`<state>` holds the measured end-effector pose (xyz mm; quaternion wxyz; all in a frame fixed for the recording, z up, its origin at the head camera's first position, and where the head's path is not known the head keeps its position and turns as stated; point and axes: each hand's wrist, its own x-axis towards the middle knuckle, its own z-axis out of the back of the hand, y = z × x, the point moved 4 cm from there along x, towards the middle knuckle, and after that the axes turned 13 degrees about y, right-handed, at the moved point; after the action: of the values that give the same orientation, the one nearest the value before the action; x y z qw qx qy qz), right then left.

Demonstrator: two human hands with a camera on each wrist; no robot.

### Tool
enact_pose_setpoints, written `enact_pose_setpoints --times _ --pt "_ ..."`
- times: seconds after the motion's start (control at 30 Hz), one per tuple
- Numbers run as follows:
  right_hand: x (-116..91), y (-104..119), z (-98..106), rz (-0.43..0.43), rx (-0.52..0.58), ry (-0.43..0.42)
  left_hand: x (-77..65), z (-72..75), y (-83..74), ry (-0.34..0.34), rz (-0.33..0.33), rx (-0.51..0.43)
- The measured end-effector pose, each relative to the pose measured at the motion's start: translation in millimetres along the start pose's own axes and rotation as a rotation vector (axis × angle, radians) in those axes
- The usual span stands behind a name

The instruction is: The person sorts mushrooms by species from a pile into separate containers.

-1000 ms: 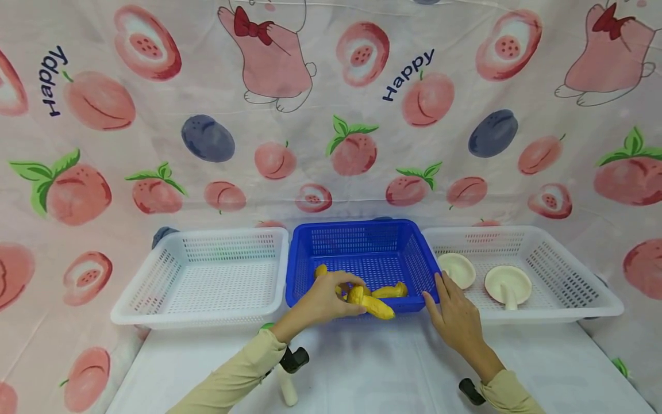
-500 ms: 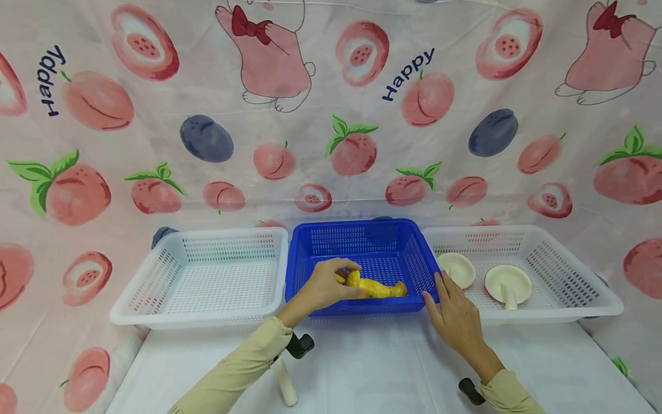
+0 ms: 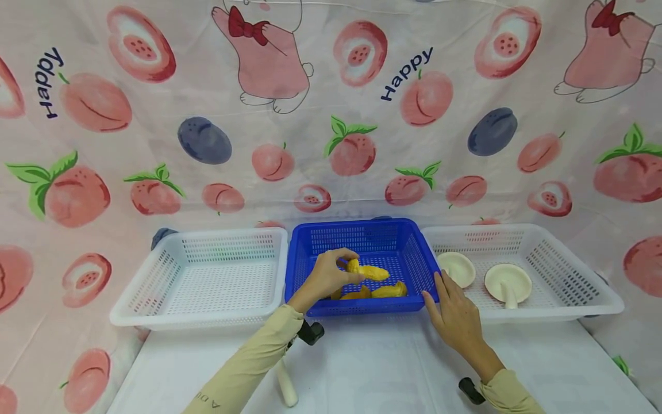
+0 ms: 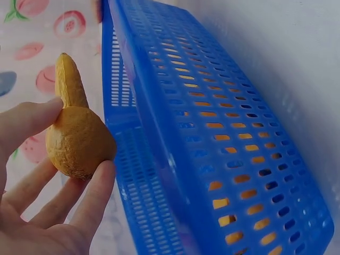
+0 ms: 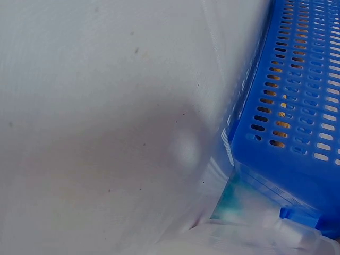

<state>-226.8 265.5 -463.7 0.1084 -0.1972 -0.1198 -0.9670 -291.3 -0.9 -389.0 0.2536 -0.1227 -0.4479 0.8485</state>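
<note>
My left hand (image 3: 331, 273) pinches a yellow mushroom (image 3: 374, 272) above the inside of the blue basket (image 3: 362, 311). In the left wrist view, thumb and fingers hold the mushroom (image 4: 79, 141) around its rounded cap, the stem pointing up. Several other yellow mushrooms (image 3: 389, 290) lie along the basket's front inner side, partly hidden by the hand. My right hand (image 3: 457, 316) rests with straight fingers on the basket's front right corner. The right wrist view catches only the blue basket (image 5: 287, 154) and white cloth, not the hand.
At the left stands a white basket (image 3: 193, 319) with nothing visible inside. The right white basket (image 3: 558, 314) holds two cream mushrooms (image 3: 508, 284). A pale stick-like thing (image 3: 286, 384) lies on the white-covered table (image 3: 372, 368), partly behind the left sleeve. Patterned cloth (image 3: 310, 132) hangs behind.
The left hand has moved up and away from the basket's front rim with the yellow mushroom, uncovering more mushrooms below. The right hand has stayed on the corner.
</note>
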Motion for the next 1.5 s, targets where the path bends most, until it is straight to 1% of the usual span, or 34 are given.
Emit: enact_pose_setpoints --times 0.17,0.3,0.43,0.57,0.73,0.87,0.97,1.1,1.23,1.4,1.5 --pt "0 0 0 -0.004 0.002 0.003 8.0 -1.7 7.6 -0.013 0.029 -0.063" --pt "0 0 0 -0.003 0.002 0.005 14.6 -4.1 13.4 -0.037 0.063 -0.083" --pt "1 0 1 0.006 0.002 -0.002 20.6 -8.5 19.2 -0.073 0.117 -0.042" --pt "1 0 2 0.013 0.006 -0.003 26.6 -10.9 26.1 -0.106 0.188 -0.004" --pt "0 0 2 0.005 0.013 0.006 34.7 -12.8 32.8 -0.120 0.245 0.017" --pt "-1 0 1 0.004 0.014 0.017 38.1 -14.6 35.7 -0.108 0.260 0.034" --pt "-1 0 2 0.022 0.017 -0.003 39.2 -17.7 35.7 -0.073 0.268 0.070" --pt "0 -2 4 0.039 0.009 -0.036 42.4 -22.5 34.7 -0.030 0.262 0.121" --pt "0 -3 5 0.033 0.009 -0.031 46.9 -26.9 36.5 -0.034 0.245 0.134" --pt "0 -2 2 0.022 0.017 0.002 48.8 -31.5 42.0 -0.055 0.259 0.139" --pt "0 -1 1 0.019 0.018 0.007 49.4 -33.0 44.4 -0.071 0.276 0.170"
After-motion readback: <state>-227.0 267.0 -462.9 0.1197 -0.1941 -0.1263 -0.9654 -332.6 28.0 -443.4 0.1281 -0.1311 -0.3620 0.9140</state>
